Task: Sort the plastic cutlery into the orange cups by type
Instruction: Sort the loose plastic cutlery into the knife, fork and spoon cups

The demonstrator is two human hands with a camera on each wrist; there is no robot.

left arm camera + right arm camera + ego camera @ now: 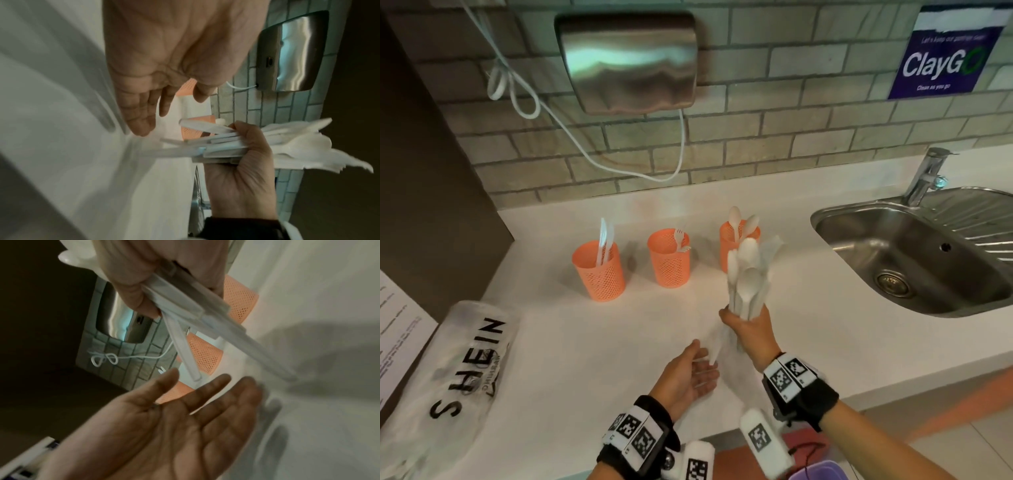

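Note:
Three orange mesh cups stand in a row on the white counter (585, 342): the left cup (600, 271) holds knives, the middle cup (669, 258) forks, the right cup (729, 246) spoons. My right hand (748, 330) grips an upright bunch of white plastic cutlery (748, 277) just in front of the right cup; the handles stick out below the fist (218, 146) (191, 305). My left hand (688, 373) lies open, palm up, below those handles (185, 418), and holds nothing.
A steel sink (914, 260) with a tap (928, 174) is set into the counter on the right. A translucent printed bag (458, 377) lies at the left, beside a dark cabinet. A hand dryer (630, 61) and its white cord hang on the tiled wall.

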